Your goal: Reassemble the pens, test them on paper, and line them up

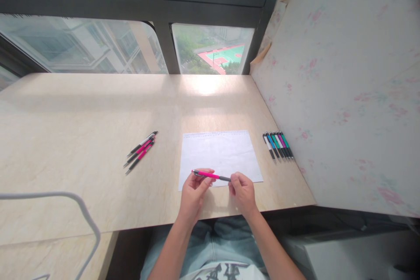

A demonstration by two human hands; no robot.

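A pink ballpoint pen (pixel 210 175) with a dark grip is held level above the near edge of a white sheet of paper (pixel 216 151). My left hand (pixel 196 190) is closed on its pink barrel near the clicker end. At the other end, my right hand (pixel 243 189) pinches the tip of the dark grip, hiding the point. Small lines of writing run along the top of the sheet; below them the paper is blank.
Left of the paper lie 3 pens (pixel 141 153), pink and white-silver. Several coloured pens (pixel 278 146) are lined up at the right, beside the flowered wall (pixel 344 96). A grey curved tube (pixel 83 210) crosses the near left. Windows stand behind the table (pixel 82 140).
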